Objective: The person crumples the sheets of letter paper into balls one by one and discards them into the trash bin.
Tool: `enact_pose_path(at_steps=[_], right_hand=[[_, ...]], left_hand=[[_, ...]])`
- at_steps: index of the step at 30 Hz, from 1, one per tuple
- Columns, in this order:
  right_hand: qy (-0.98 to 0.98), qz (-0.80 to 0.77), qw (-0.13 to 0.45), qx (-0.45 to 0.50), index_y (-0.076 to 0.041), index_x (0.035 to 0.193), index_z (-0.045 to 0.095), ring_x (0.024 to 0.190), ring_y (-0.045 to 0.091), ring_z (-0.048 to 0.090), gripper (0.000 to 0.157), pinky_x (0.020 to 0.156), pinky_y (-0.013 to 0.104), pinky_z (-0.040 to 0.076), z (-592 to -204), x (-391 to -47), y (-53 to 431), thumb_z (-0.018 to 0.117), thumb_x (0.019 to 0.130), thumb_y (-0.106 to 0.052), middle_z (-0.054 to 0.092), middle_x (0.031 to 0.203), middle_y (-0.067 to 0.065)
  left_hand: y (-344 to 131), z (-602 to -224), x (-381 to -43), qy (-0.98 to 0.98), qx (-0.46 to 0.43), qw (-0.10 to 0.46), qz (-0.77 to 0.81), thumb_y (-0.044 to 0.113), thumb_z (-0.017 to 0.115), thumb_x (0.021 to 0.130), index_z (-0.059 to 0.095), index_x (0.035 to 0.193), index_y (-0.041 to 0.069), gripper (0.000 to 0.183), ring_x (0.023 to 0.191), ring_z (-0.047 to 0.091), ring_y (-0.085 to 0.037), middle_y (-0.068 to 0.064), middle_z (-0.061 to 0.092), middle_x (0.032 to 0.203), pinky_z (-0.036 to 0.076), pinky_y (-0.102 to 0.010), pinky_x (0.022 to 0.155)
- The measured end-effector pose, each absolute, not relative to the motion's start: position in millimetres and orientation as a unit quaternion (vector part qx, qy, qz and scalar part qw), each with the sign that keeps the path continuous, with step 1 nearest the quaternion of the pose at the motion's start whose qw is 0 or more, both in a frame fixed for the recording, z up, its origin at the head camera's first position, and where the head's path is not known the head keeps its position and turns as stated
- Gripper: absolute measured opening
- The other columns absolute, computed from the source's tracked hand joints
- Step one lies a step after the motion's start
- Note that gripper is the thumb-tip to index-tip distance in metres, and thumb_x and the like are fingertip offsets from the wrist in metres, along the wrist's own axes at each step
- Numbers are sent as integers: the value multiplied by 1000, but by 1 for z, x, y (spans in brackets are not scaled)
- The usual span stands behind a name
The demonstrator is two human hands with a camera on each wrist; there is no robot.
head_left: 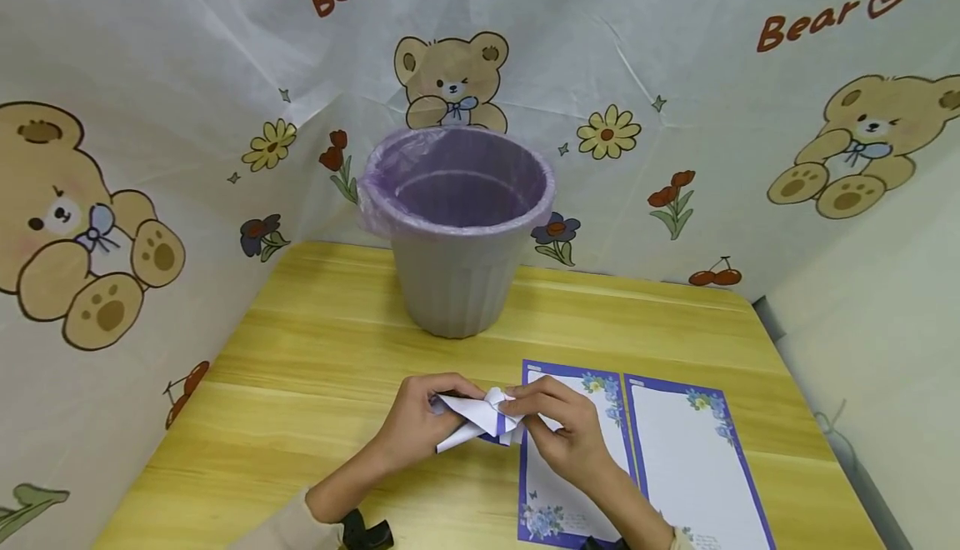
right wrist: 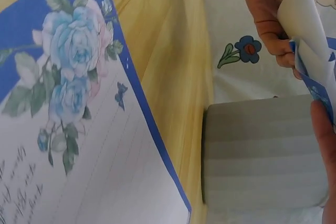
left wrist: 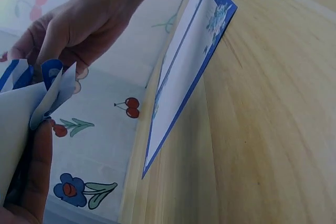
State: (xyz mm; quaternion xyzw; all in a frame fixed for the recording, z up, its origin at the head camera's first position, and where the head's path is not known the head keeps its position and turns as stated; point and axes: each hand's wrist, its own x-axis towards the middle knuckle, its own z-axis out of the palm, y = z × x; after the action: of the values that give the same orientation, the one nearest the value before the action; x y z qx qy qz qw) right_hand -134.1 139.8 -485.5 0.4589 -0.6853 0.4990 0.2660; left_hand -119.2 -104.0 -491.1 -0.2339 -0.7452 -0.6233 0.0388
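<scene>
Both hands hold a crumpled sheet of letter paper (head_left: 480, 418), white with blue-purple edges, above the front middle of the table. On its left side, my left hand (head_left: 417, 423) grips it, fingers bent over the back edge. From the right, my right hand (head_left: 566, 427) pinches it between thumb and fingers. In the left wrist view the paper (left wrist: 18, 114) shows folded, uneven edges between the hands. Two flat sheets of the same floral letter paper lie side by side on the table, the left sheet (head_left: 555, 483) partly under my right hand, the right sheet (head_left: 697, 458) beyond it.
A grey trash bin (head_left: 457, 283) lined with a purple plastic bag (head_left: 382, 200) stands at the back of the wood-grain table (head_left: 300, 342). Behind and to the left hangs a white cloth (head_left: 547, 25) printed with bears and flowers.
</scene>
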Motion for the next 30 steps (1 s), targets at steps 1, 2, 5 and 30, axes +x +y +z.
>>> enact_pose_path(at_steps=[1,2,5,30], right_hand=[[-683,495,273,463,-5,100,81,94,30,79,46,89,21,64,-485,-135,139,68,73,30,77,95,13],[-681,491,277,467,-5,100,82,93,31,79,46,89,21,64,-485,-135,139,68,73,29,77,95,13],[-687,477,268,479,-5,106,81,96,31,78,45,88,20,64,-484,-135,140,69,75,25,78,101,15],[-742,395,218,496,-8,136,71,110,25,76,35,87,18,64,-480,-117,149,75,102,-11,72,129,14]], left_hand=[[-104,-491,-119,-744,-230,38,-626,-4,76,94,83,103,22,29,101,78,-12,-1,84,107,64,-27,90],[-104,-491,-119,-745,-225,37,-627,-4,76,93,84,103,21,29,100,78,-12,-1,84,107,64,-27,90],[-106,-492,-119,-749,-215,32,-626,-5,75,93,84,104,21,29,101,78,-12,-1,84,108,63,-27,91],[-116,-490,-122,-711,-230,-49,-663,-1,77,94,82,103,7,13,96,76,-11,-15,83,104,60,-26,89]])
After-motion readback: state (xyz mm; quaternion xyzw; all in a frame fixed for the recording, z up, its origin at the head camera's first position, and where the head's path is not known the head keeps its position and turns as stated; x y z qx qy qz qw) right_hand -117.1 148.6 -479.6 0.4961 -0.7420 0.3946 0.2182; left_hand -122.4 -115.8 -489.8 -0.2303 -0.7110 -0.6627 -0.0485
